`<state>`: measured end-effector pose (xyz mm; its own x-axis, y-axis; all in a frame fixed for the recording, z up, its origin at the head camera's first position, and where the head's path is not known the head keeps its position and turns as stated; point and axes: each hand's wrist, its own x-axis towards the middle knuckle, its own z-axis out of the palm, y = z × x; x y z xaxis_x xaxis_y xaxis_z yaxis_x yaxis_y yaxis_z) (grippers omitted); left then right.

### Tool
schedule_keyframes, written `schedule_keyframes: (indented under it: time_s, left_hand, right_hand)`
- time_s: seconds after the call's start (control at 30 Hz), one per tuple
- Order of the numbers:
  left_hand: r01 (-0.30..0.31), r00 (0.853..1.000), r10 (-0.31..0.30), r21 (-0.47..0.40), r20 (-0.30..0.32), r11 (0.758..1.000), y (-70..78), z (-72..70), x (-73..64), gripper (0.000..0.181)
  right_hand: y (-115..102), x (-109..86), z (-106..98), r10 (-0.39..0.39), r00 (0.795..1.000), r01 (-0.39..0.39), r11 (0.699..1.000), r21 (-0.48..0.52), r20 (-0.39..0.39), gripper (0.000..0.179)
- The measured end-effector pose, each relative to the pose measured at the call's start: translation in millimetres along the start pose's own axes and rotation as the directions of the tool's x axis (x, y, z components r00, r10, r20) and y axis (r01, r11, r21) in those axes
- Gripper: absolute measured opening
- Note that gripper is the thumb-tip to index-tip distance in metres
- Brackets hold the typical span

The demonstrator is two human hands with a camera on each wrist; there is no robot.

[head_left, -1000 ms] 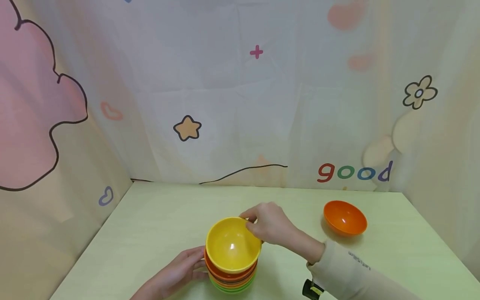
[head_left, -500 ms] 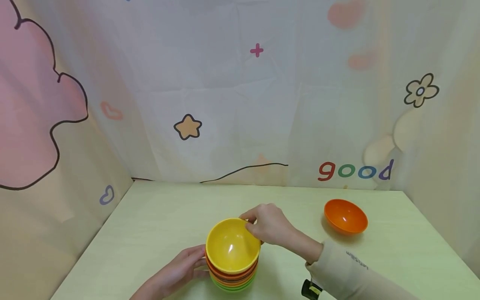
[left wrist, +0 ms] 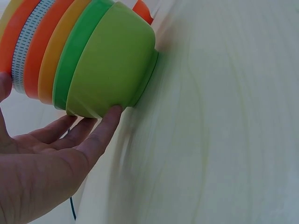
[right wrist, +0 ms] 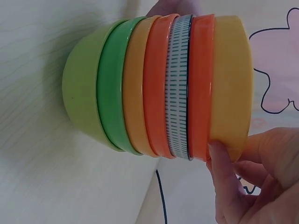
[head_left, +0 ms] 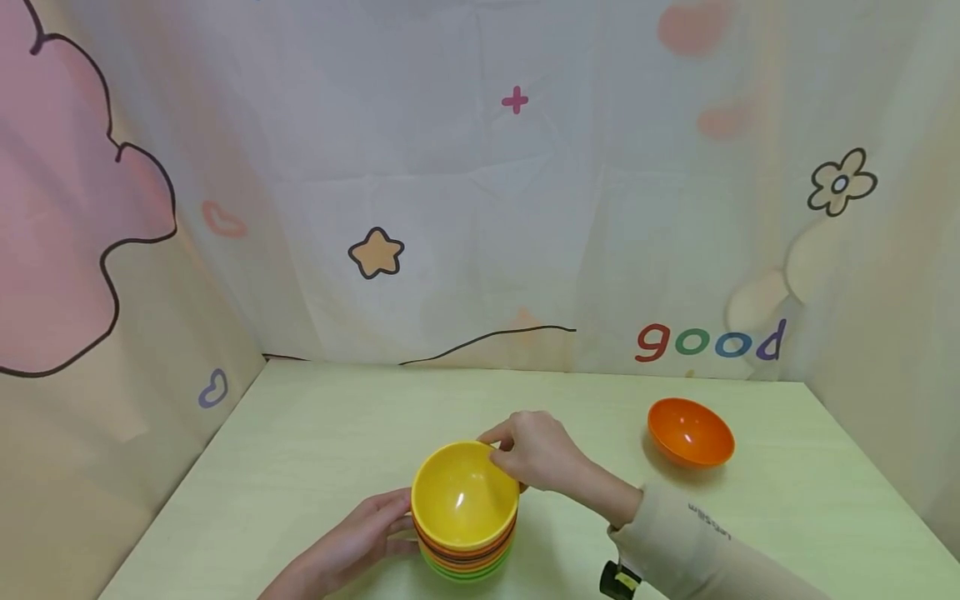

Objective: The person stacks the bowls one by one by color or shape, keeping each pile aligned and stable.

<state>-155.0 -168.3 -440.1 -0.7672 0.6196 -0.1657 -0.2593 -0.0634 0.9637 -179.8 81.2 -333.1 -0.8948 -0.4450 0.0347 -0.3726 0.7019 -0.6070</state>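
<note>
A yellow bowl sits at the top of a stack of nested bowls in the head view. My right hand pinches its far right rim between thumb and fingers. Beneath it, in the right wrist view, come an orange-red bowl, a white bowl with dark dashes, another orange-red bowl, an amber bowl, a green bowl and a light green bowl on the table. My left hand touches the stack's left side, its extended fingertips against the light green bowl in the left wrist view.
A separate orange bowl rests on the pale green table at the back right. Behind the table hangs a printed cloth with a star, a flower and the word "good". Cloth also covers both sides.
The yellow bowl has sunk slightly into the stack with my right hand on its rim, covering more of the orange-red bowl below. My left hand has stayed at the stack's side.
</note>
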Motion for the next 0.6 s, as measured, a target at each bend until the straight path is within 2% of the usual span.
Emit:
schedule_keyframes:
  time_s: [0.6]
  left_hand:
    - [0.007, 1.0, -0.007, 0.011, -0.011, 1.0, -1.1, 0.9, -0.2, 0.057]
  right_hand:
    - [3.2, 1.7, 1.6, 0.054, 0.998, -0.054, 0.998, 0.03, 0.015, 0.023]
